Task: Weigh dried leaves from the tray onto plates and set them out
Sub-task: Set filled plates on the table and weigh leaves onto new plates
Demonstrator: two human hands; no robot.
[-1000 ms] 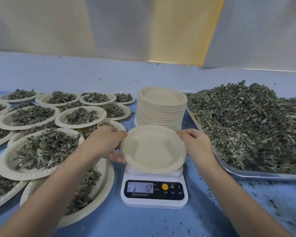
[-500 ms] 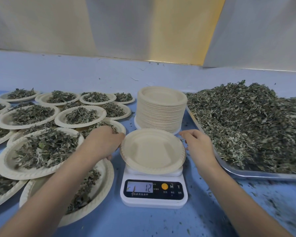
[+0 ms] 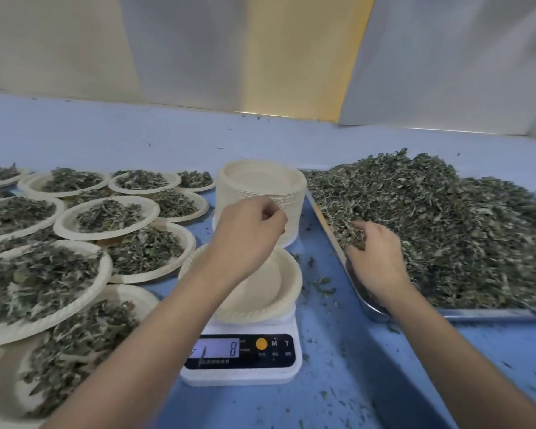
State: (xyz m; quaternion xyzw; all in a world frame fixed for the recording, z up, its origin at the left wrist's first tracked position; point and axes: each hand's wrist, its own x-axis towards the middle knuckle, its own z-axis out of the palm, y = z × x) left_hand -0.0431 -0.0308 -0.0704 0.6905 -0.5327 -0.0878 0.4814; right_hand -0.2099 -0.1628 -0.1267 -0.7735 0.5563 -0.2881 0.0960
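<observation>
An empty paper plate sits on the white digital scale, whose display reads 8. My left hand hovers above the plate's far side, in front of the stack of empty plates. Its fingers are loosely curled with nothing visible in them. My right hand is dug into the near left corner of the heap of dried leaves on the metal tray. Its fingers curl around a bunch of leaves.
Several filled plates overlap one another across the left of the blue table. Loose leaf bits lie scattered between the scale and the tray. A pale wall rises behind the table.
Both hands have let go of the plate on the scale. The left hand rose toward the plate stack. The right hand moved right into the tray's leaves. The display went from 12 to 8.
</observation>
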